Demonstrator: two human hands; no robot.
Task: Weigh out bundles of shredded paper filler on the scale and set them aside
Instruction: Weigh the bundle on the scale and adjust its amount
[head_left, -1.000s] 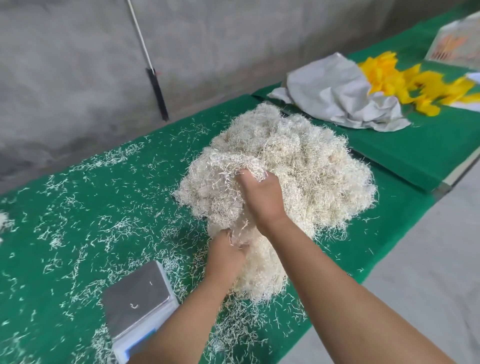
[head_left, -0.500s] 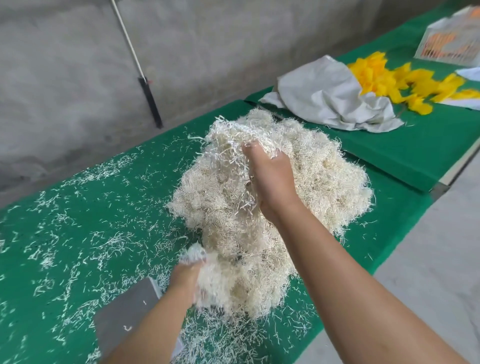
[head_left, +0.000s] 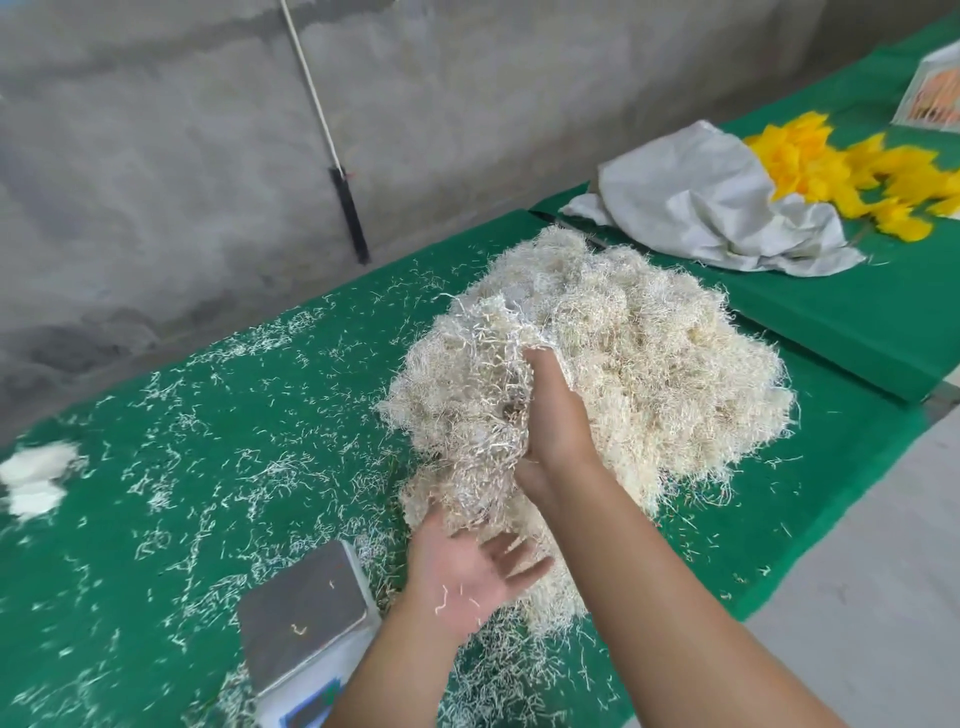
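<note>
Left hand (head_left: 470, 571) has released its tuft and now lies palm-up, fingers spread, beneath the bundle (head_left: 478, 415). Right hand (head_left: 558, 415) clamps the bundle, which hangs lengthwise downward over the pile (head_left: 665, 353).

A desk (head_left: 218, 415) covered in green felt is seen running along a grey wall. A large heap of shredded paper filler (head_left: 649, 364) is piled on it, and loose strands are scattered over the green surface around it. A scale (head_left: 306, 618) with a bare metal platform is set near the front edge, left of the heap. Two small white clumps (head_left: 36, 478) are seen at the far left. On an adjoining green desk (head_left: 857, 332), a crumpled grey sack (head_left: 696, 202) and yellow petals (head_left: 841, 166) are laid.
</note>
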